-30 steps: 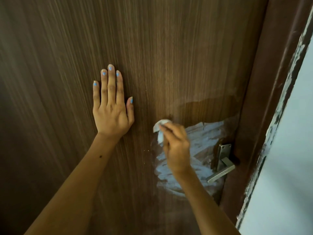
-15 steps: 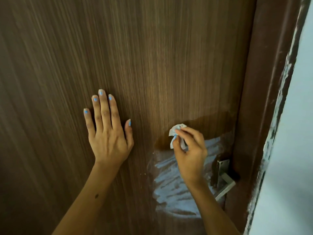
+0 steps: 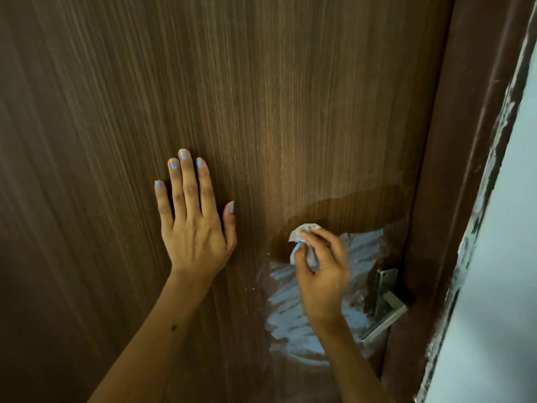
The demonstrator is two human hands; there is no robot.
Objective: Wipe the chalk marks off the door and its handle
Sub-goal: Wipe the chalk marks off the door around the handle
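Note:
A dark brown wood-grain door (image 3: 261,97) fills the view. White chalk marks (image 3: 290,315) cover a patch at its lower right, beside the metal lever handle (image 3: 383,309). A darker, wet-looking wiped band (image 3: 348,210) arcs above the chalk. My right hand (image 3: 322,271) pinches a small crumpled white wipe (image 3: 302,231) against the door at the upper left edge of the chalk patch. My left hand (image 3: 194,222) lies flat on the door, fingers up, to the left of the wipe.
The dark brown door frame (image 3: 453,170) runs down the right of the door. Past it is a pale wall (image 3: 505,257) with a chipped, flaking paint edge.
My right hand with the wipe swept right along the top of the chalk patch, then back to the left. The camera tilted, so both hands sit lower in view. My left hand stayed flat.

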